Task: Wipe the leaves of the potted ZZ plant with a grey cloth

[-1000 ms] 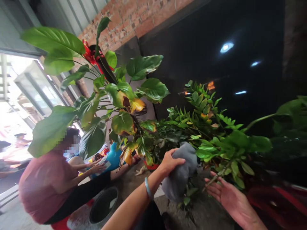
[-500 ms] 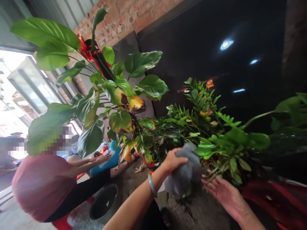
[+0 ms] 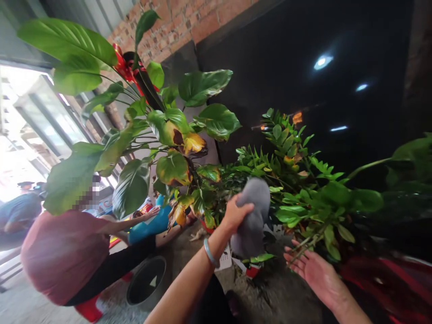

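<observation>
My left hand [image 3: 236, 211], with a pale bangle at its wrist, is closed on a grey cloth [image 3: 253, 216] that is blurred by motion. The cloth is held up in front of the leafy green plants. Lower right, my right hand [image 3: 310, 267] is open, palm up, fingers spread. A plant stem [image 3: 308, 243] lies across its fingers, and the stem's glossy leaves [image 3: 332, 195] spread above. Below the cloth are a white and red box [image 3: 254, 271] and a green leaf [image 3: 258, 258] on the ground.
A tall potted plant [image 3: 172, 168] with yellowed leaves and a red ribbon [image 3: 124, 64] stands left of centre. A person in a pink shirt [image 3: 64, 252] sits on a red stool [image 3: 89, 309] beside a dark bucket [image 3: 146, 281]. Behind the plants is a shiny black panel [image 3: 286, 67].
My left hand has moved left and slightly up with the grey cloth, uncovering the box and leaf below. My right hand stays under the stem. The seated person's hand has shifted.
</observation>
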{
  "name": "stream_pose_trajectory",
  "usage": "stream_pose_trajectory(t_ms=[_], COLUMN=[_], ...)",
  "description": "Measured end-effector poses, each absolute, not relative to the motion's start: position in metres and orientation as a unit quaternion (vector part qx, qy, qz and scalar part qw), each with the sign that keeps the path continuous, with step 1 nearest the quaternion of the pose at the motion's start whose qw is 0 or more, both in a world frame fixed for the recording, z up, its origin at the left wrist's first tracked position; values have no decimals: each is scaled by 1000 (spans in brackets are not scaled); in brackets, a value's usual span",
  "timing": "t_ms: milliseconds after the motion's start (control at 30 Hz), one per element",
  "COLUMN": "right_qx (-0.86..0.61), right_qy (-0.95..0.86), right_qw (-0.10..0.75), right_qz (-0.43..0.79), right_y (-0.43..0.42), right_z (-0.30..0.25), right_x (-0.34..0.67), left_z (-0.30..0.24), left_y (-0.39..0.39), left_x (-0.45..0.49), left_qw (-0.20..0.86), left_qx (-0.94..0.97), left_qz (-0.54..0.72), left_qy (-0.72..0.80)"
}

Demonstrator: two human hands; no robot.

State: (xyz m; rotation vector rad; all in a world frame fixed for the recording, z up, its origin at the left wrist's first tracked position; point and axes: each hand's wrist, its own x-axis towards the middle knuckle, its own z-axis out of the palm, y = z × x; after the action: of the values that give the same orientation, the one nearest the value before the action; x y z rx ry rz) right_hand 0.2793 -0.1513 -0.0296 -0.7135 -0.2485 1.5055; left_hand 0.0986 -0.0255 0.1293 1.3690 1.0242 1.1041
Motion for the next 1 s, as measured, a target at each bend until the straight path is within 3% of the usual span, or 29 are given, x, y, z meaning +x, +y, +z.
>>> stream_pose_trajectory(t_ms=[133,333,433,567,667,867,1000], right_qx=[-353,-346,-352,-367,-368,-361,-359], right_qy=[-87,-90,-99,-83,-74,-78,-65], right_qw=[684,690,683,687,691,686,685], right_qz=[632,629,633,622,618,627,630], right_y=[-154,-156,-154,-153,-155,-156,-154], right_z=[-37,-30,-23,-25,-30,-25,-22], right_x=[280,279,276,273,275,276,277], left_z=[101,166,157,110,109,176,143], left_y=[-61,-35,-21,-45,-69,-47,-50], left_x=[74,60,68,65,47,24,26], left_qw=[639,542,488,525,548,465,421], left_qx=[573,574,569,630,675,574,495], left_qz=[297,497,547,407,324,559,612], left_qy=[417,360,373,403,373,377,450])
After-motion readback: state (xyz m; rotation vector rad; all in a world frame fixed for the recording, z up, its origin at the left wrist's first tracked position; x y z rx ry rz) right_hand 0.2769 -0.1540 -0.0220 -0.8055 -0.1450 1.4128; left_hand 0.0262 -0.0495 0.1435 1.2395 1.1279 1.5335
